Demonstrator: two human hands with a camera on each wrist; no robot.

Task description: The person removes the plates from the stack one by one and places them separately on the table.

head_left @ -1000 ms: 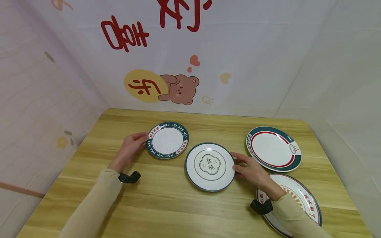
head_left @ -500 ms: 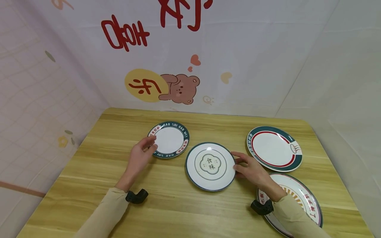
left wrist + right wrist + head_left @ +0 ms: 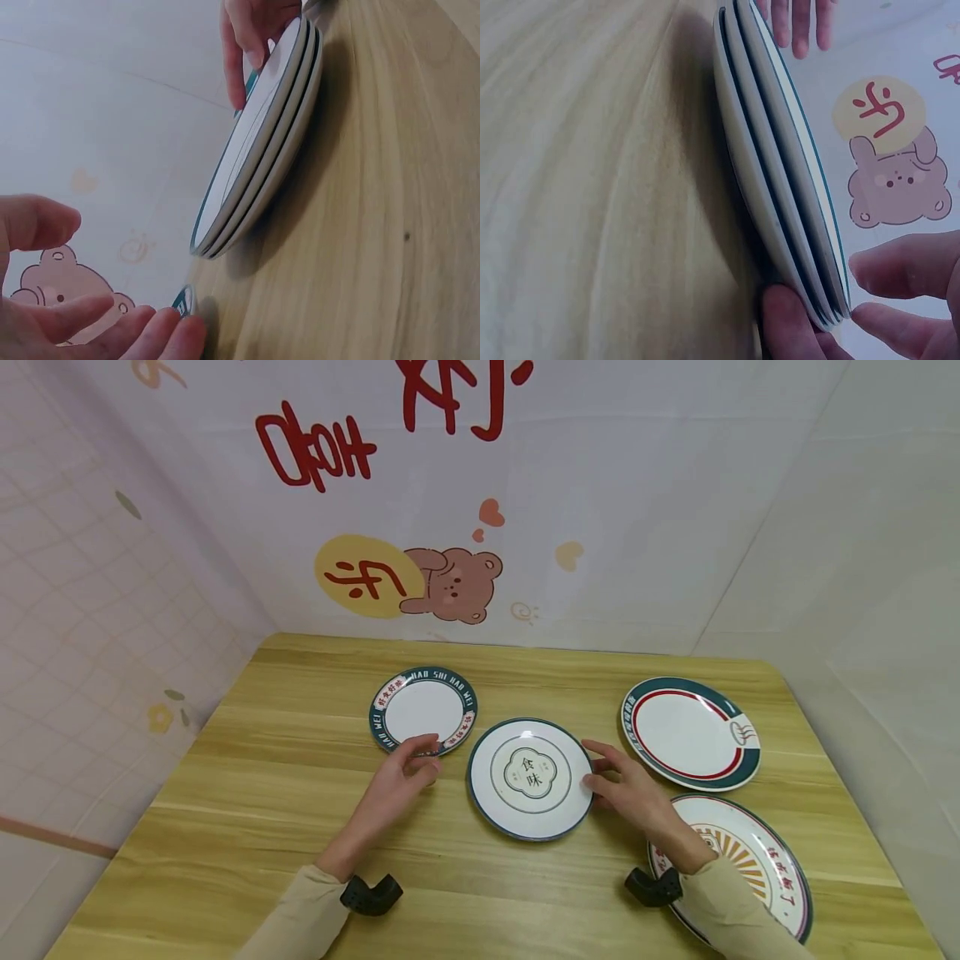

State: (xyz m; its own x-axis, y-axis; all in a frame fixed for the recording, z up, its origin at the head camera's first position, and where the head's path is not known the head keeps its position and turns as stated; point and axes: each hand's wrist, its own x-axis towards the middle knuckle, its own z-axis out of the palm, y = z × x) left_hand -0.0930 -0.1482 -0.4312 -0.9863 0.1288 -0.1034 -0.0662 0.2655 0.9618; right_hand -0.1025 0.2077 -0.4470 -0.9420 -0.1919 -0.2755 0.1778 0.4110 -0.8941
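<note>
In the head view, a stack of plates (image 3: 528, 820) lies mid-table, its top one white with a dark blue rim and a printed flower-shaped label. Both wrist views show three plates nested in it. My right hand (image 3: 628, 789) holds the stack's right rim; in the right wrist view fingertips (image 3: 784, 319) meet the plates' edges. Apart from the stack, to its left, my left hand (image 3: 396, 793) hovers with fingers loosely bent and nothing in them. Just beyond it lies a small plate (image 3: 423, 712) with a lettered green rim, its near edge partly hidden by my fingers.
A green-rimmed plate with a red ring (image 3: 686, 735) lies at the back right. A larger plate with an orange ray pattern (image 3: 776, 860) sits partly under my right forearm. The wooden table (image 3: 480, 902) meets printed cloth walls (image 3: 637, 485) at the back and sides.
My left hand has left the rim of the small green-rimmed plate and moved right and nearer, towards the stack. My right hand stays at the stack's right edge.
</note>
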